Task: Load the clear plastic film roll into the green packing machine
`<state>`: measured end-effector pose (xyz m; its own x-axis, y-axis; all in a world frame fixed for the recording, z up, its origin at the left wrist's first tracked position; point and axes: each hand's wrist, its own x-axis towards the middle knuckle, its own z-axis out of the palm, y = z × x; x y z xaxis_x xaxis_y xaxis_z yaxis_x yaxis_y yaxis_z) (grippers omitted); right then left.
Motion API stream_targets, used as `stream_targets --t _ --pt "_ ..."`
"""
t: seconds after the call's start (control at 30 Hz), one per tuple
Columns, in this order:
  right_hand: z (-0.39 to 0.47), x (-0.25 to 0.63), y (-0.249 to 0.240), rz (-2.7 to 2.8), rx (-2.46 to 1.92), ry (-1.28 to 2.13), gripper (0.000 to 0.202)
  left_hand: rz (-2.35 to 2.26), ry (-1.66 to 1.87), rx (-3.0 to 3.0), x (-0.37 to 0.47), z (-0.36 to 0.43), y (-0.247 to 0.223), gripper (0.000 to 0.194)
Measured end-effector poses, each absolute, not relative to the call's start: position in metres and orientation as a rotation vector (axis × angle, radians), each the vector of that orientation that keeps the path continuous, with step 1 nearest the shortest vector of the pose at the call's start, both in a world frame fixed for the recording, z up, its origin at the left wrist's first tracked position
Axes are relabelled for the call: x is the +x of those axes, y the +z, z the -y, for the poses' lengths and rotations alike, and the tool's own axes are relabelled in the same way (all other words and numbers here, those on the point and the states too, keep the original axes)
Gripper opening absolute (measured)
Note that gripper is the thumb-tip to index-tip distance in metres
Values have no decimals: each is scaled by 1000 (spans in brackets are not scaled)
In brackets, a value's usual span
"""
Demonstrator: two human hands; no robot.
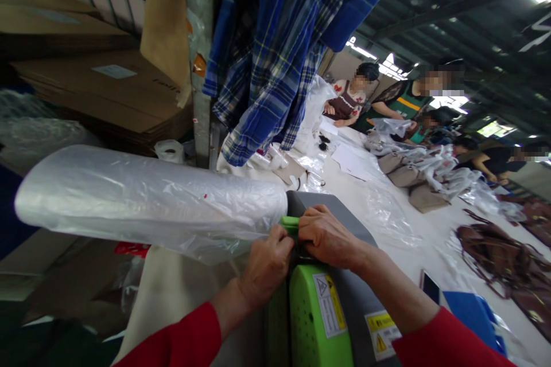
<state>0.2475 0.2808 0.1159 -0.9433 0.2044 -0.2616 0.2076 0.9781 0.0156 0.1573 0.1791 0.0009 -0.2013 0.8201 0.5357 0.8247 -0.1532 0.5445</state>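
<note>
Plastic roll (150,189): clear film, lying at 10 o'clock from the machine, its near end touching the grey housing.
Machine (316,304): green and grey with yellow warning labels, at 6 o'clock in the view.
Left hand (267,261): fingers curled, thumb and forefinger pressed together beside the film's loose lower edge and the green bar (290,222); what lies between them is hidden.
Right hand (325,235): fingers bent down at the right end of that bar, atop the machine; whether they clasp it cannot be told.
Plaid shirt (279,51): blue, hanging at 12 o'clock, next to a metal post (200,57).
Cartons (103,89): flat brown stack at 10 o'clock, beyond the roll.
Table (344,183): pale, with loose clear plastic at 1 o'clock from the machine, brown bags (495,252) at 2, a phone (429,287) and blue item (471,318) at 3.
People (398,103): several around the table's far side, at 1 o'clock.
</note>
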Motion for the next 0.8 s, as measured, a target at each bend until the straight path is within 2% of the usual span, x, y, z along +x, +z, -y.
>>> stream_targets --t 0.13,0.47,0.8 --pt "-279 247 117 -2842 318 -1 17 2070 -1316 -1943 159 -180 0 19" --pt "-285 246 115 -2872 254 -98 16 1986 -1597 -2173 149 -186 1 17" --pt "-284 245 119 -2768 151 -109 22 1945 -1441 -2350 146 -181 4 17"
